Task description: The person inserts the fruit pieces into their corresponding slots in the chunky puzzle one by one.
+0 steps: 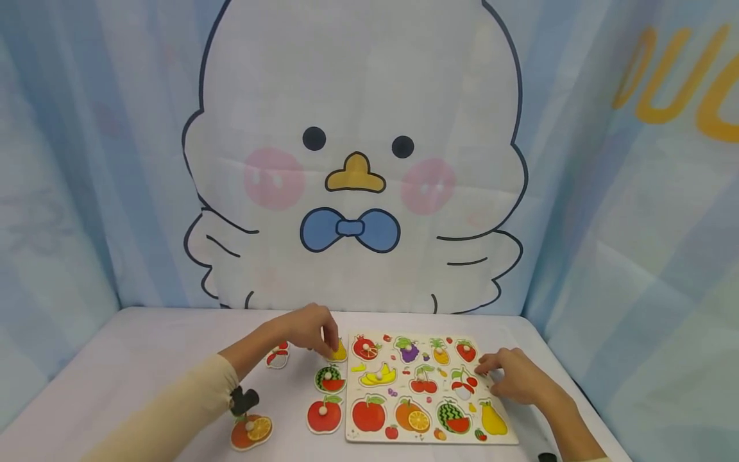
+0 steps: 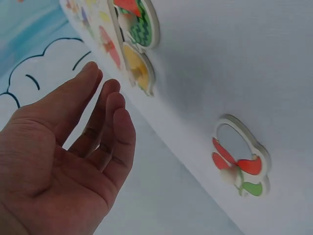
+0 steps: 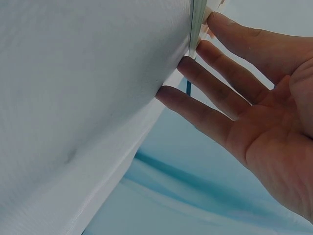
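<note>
In the head view my left hand [image 1: 314,327] is over a yellow pear piece [image 1: 340,351] just left of the wooden fruit puzzle board [image 1: 398,438]. The left wrist view shows this hand's loosely bent fingers apart from the pear piece [image 2: 139,69], holding nothing. My right hand [image 1: 514,376] is at the board's right edge, its fingers fairly straight; in the right wrist view fingertips [image 3: 187,62] meet the edge. Below the pear piece lie a watermelon piece [image 1: 330,380] and a red apple piece [image 1: 324,414], each with a knob.
An orange piece [image 1: 251,432] and a red-and-white fruit piece [image 1: 278,355] lie farther left on the white table [image 1: 190,340]. Knobbed pieces such as bananas [image 1: 378,376] and grapes [image 1: 407,350] sit in the board. A curtain with a cartoon duck [image 1: 352,276] hangs behind.
</note>
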`<state>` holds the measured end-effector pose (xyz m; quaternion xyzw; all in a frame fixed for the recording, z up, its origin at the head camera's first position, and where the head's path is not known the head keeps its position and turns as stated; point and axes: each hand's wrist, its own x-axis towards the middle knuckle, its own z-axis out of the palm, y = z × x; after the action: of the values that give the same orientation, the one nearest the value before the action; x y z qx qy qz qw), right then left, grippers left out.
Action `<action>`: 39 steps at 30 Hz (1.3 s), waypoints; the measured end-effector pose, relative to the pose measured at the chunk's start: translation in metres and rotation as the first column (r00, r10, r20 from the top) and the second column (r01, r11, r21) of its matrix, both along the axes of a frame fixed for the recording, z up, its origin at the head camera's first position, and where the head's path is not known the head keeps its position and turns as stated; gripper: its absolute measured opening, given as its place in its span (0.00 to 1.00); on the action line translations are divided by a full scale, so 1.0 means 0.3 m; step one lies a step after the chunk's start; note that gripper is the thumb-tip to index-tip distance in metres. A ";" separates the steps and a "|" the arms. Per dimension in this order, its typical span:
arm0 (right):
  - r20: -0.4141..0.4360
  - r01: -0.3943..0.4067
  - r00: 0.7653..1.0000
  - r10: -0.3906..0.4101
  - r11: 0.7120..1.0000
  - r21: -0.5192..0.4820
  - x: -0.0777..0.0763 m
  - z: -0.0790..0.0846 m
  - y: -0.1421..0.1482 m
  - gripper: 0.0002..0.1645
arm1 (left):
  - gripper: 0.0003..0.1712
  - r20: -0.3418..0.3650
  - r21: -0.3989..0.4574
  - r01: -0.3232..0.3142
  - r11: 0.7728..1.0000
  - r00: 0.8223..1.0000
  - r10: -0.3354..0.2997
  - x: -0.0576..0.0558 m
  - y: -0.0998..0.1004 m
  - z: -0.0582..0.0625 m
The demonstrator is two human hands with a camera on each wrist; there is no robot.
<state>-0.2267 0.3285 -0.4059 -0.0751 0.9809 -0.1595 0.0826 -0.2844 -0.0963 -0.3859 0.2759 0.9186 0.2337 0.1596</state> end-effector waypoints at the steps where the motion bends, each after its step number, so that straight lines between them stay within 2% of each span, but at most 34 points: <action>1: 0.001 0.000 1.000 0.000 1.000 0.003 -0.001 0.000 0.000 0.20 | 0.04 0.004 0.002 -0.013 1.000 1.000 0.013 -0.001 -0.016 -0.004; 5: 0.000 0.002 1.000 -0.002 1.000 0.005 -0.002 -0.002 0.000 0.20 | 0.06 0.018 0.005 -0.075 0.997 0.997 0.075 -0.002 -0.076 -0.027; 9: -0.007 0.002 1.000 -0.002 1.000 0.003 0.004 -0.006 0.002 0.20 | 0.07 -0.007 -0.004 -0.138 0.990 0.990 0.138 0.000 -0.130 -0.051; 17: 0.017 0.042 0.999 -0.042 0.999 -0.001 0.011 -0.004 0.000 0.20 | 0.09 -0.039 -0.018 -0.253 0.967 0.967 0.252 0.011 -0.218 -0.067; 24: 0.011 0.033 0.999 -0.033 0.999 -0.007 0.010 -0.001 -0.002 0.20 | 0.12 -0.077 -0.033 -0.272 0.962 0.960 0.269 0.016 -0.262 -0.081; 31: 0.013 0.047 0.999 -0.047 0.999 -0.005 0.010 -0.007 0.000 0.20 | 0.13 -0.049 -0.029 -0.321 0.947 0.946 0.320 0.020 -0.273 -0.102; 39: 0.005 0.036 0.999 -0.036 0.999 -0.008 0.008 -0.009 0.000 0.20 | 0.11 -0.034 -0.017 -0.344 0.939 0.939 0.343 0.032 -0.280 -0.101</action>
<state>-0.2242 0.3286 -0.4086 -0.0574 0.9812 -0.1651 0.0819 -0.2746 -0.1802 -0.4164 0.1130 0.9575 0.2433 0.1057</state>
